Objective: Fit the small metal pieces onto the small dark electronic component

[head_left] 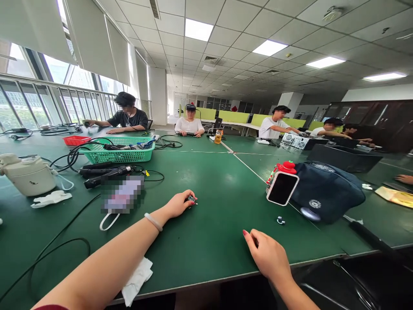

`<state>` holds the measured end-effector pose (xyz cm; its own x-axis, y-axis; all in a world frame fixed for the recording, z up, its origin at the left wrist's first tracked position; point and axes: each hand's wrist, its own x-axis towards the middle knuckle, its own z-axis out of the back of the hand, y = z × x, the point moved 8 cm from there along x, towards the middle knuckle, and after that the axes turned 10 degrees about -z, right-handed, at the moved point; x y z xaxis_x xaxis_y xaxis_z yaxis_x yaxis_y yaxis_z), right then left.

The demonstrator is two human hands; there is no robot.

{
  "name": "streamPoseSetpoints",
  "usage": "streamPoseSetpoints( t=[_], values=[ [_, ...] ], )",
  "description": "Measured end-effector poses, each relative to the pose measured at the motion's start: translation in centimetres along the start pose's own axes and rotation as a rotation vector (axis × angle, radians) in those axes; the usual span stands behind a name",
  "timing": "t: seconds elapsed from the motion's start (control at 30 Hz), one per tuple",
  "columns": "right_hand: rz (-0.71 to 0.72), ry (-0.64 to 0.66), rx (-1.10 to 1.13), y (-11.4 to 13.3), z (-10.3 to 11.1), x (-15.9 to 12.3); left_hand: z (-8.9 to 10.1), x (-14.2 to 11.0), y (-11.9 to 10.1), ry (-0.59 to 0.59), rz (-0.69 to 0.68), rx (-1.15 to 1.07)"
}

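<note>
My left hand [179,203] rests on the green table [213,241] with its fingers closed round a small dark object [192,199] that I cannot name. My right hand [266,254] lies near the table's front edge, fingers curled under, with nothing visible in it. A small dark piece [280,221] lies on the table between my right hand and a phone [282,188] that leans against a dark blue bag [325,189]. A crumpled white tissue [137,280] lies under my left forearm.
A green basket [118,150] with cables and a red tray [75,140] stand at the back left, with black tools [106,172] in front. A white kettle [27,174] is at far left. Several people sit along the far side. Black cables trail over the left table.
</note>
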<state>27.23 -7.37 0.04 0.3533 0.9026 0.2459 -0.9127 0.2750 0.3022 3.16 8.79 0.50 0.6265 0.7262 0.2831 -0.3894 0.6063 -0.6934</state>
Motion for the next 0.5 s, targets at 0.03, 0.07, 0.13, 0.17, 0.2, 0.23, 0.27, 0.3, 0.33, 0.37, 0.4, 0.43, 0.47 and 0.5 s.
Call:
streamPoseSetpoints(
  t=[0.03,0.07,0.13,0.17,0.2,0.23,0.27,0.3,0.33,0.37,0.4,0.43,0.47,0.5],
  values=[
    [-0.002,0.008,-0.007,0.0,0.0,0.0,-0.1,0.1,0.3,0.000,0.005,-0.011],
    [-0.003,0.011,-0.012,0.0,0.0,0.0,-0.2,0.2,0.6,0.003,0.007,-0.017],
    [0.002,0.011,-0.013,0.0,0.0,0.0,-0.3,0.3,1.0,0.013,0.008,-0.022],
    [0.006,0.014,-0.010,0.0,-0.1,0.0,-0.4,0.3,1.1,0.013,0.010,-0.020],
    [0.010,0.018,-0.007,0.1,-0.1,0.0,-0.4,0.4,1.2,0.014,0.013,-0.020],
    [0.012,0.021,-0.004,0.1,-0.1,-0.1,-0.5,0.4,1.2,0.012,0.015,-0.016],
    [0.011,0.023,-0.001,0.1,-0.1,-0.1,-0.5,0.4,1.2,0.012,0.016,-0.012],
    [0.009,0.025,0.000,0.2,-0.1,-0.1,-0.5,0.3,1.2,0.014,0.016,-0.006],
    [0.004,0.025,-0.001,0.2,0.0,-0.2,-0.5,0.3,1.1,0.015,0.015,0.001],
    [-0.002,0.024,-0.001,0.2,0.1,-0.2,-0.5,0.2,0.9,0.015,0.013,0.009],
    [-0.008,0.025,0.000,0.2,0.1,-0.2,-0.4,0.2,0.8,0.014,0.011,0.017],
    [-0.013,0.027,0.001,0.2,0.2,-0.2,-0.3,0.1,0.6,0.012,0.012,0.024],
    [-0.017,0.030,0.004,0.2,0.2,-0.2,-0.3,0.0,0.4,0.010,0.013,0.029],
    [-0.018,0.031,0.008,0.3,0.3,-0.3,-0.2,0.0,0.2,0.009,0.014,0.035]
  ],
)
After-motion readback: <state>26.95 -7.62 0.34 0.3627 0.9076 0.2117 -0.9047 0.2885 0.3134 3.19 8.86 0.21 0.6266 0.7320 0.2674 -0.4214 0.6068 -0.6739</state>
